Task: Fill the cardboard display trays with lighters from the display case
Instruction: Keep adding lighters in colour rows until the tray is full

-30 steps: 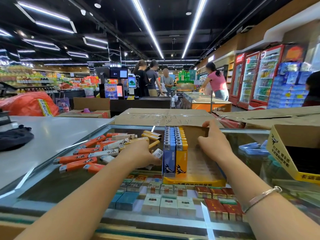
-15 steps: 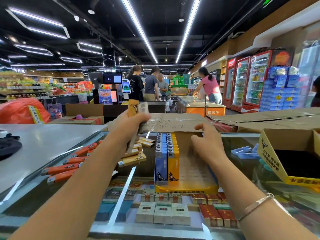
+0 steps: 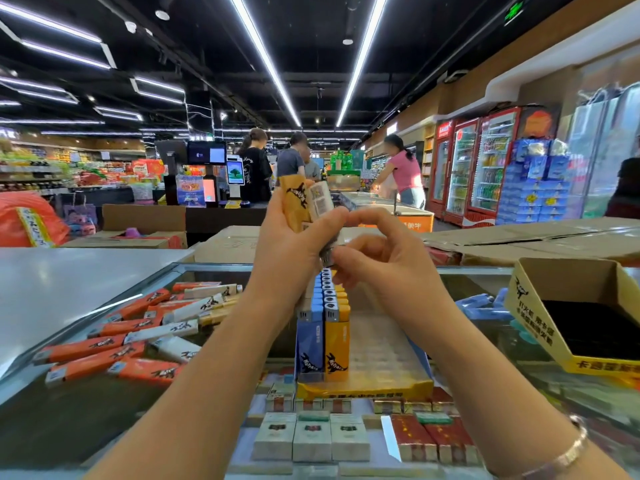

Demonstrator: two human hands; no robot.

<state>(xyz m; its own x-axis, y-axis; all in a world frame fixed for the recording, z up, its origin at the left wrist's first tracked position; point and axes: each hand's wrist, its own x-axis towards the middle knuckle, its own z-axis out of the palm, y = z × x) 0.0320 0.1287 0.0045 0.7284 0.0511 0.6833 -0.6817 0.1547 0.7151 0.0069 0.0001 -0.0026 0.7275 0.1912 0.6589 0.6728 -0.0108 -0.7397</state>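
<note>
Both hands have risen from the tray (image 3: 363,389) and met above it. Left hand (image 3: 294,244) grips a small bunch of lighters (image 3: 304,199); right hand (image 3: 377,251) pinches the metal end of one. They look light, stiff and smooth (easy to slip), so holding the body sides seems safest.

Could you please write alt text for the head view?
Left hand grips a yellow lighter and a white lighter above a partly filled display tray; right hand pinches their lower ends. Loose orange and white lighters lie left.
</note>
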